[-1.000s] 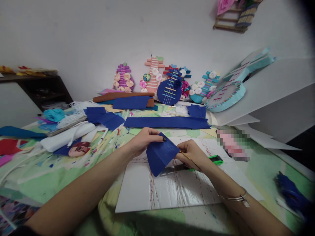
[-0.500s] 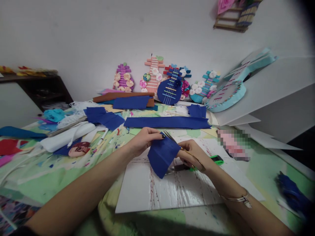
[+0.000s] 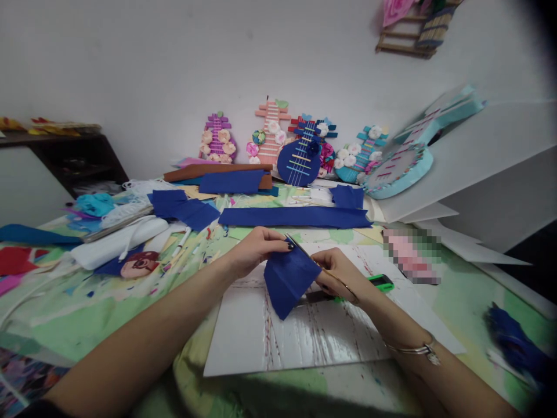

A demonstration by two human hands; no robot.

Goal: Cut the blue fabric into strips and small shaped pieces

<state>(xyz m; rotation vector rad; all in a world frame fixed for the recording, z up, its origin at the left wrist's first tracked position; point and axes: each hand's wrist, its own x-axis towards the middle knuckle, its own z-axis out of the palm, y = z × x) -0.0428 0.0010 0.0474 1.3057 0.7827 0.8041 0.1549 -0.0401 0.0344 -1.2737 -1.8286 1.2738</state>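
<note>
1. Pinching the top of the blue sheet (image 3: 289, 281) between thumb and fingers, the left hand (image 3: 256, 251) is closed on it.
2. Right hand (image 3: 337, 273) is closed around the handles of the scissors (image 3: 300, 244); blades lie along the sheet's upper right edge. Hands near each other, not clasped.
3. Blue sheet is held above the white board (image 3: 243, 342), near the front edge of the table (image 3: 461, 302), its lower corner pointing down.
4. Green cutter (image 3: 382, 283) lies on the board, partly hidden by the right hand.
5. Blue strip (image 3: 296, 217) lies crosswise beyond the board.
6. Blue lute (image 3: 298, 162) stands upright at the table's far edge, among other decorated lutes.
</note>
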